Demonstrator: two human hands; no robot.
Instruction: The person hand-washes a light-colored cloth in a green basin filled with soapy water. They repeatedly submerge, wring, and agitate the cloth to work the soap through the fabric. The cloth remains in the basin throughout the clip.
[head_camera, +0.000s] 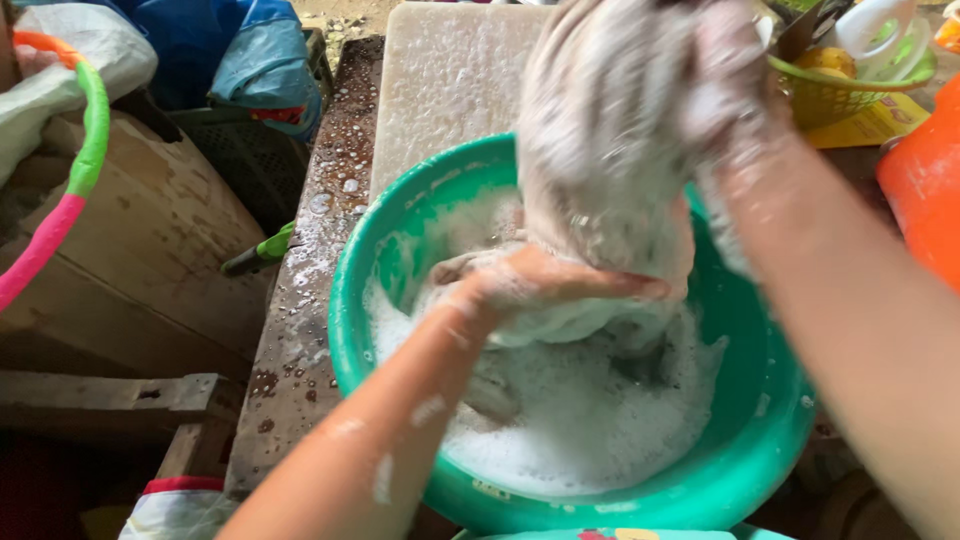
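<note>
Two bare forearms reach in from six o'clock: the left hand (545, 283) closes around the lower part of one pale, soapy wet cloth (605, 150), while the right hand (735, 95), foam-coated and hard to make out, clutches its top. Below sits one round green plastic basin (350, 300) of suds, the cloth's tail hidden in foam. At twelve o'clock lies one white slab (445, 85), at two o'clock one green basket (835, 95), cut off.

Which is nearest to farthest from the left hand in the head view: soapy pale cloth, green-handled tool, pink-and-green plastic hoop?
1. Soapy pale cloth: touching the left hand, over the green basin.
2. Green-handled tool: left of the basin, off the bench edge.
3. Pink-and-green plastic hoop: far left.
</note>
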